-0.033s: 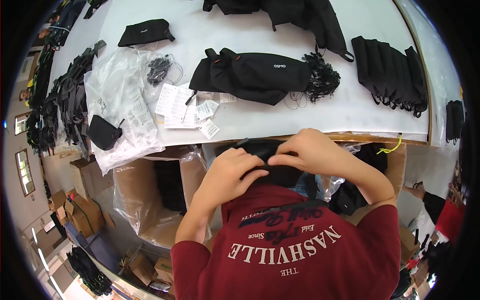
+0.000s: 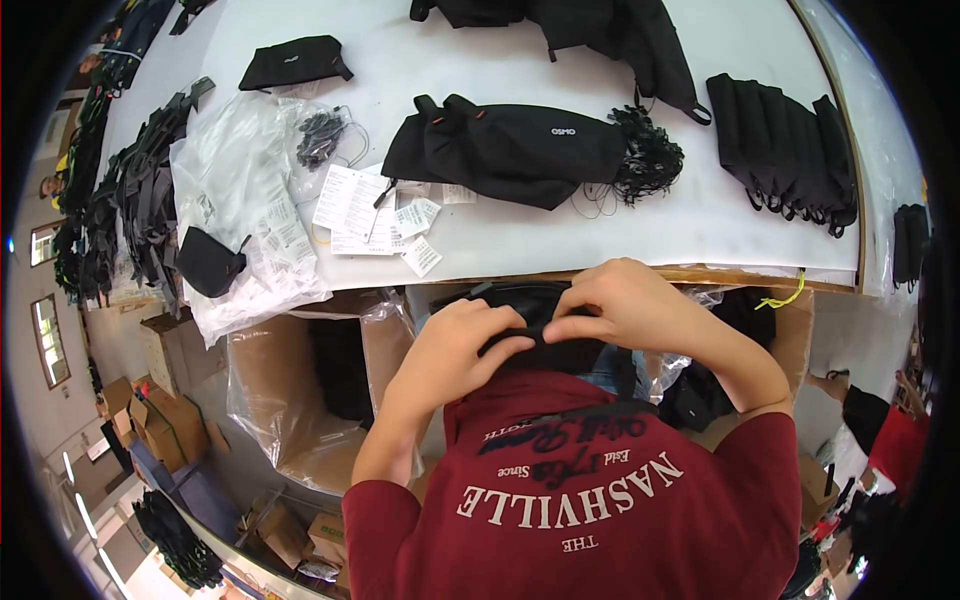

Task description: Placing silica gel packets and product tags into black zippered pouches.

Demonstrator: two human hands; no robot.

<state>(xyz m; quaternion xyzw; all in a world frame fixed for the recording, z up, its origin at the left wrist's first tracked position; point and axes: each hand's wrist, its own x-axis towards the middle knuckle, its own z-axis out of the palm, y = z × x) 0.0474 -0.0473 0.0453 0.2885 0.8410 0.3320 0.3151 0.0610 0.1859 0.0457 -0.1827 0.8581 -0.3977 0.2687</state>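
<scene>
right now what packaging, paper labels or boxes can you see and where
White paper leaflets and small tags: scattered flat on the white table, left of centre.
Clear crumpled plastic bags: table's left end, hanging over the edge.
Brown cardboard box with a clear plastic liner: open, under the table edge, beside the left hand.

Black pouch [image 2: 520, 150] on white table [image 2: 700, 230]; dark-red sweatshirt [image 2: 600, 500] with white lettering; brown boxes [image 2: 290, 400].

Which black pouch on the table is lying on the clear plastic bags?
The small black pouch at the table's left edge. It rests on the clear plastic bags; the other pouches lie on bare white tabletop.
</scene>
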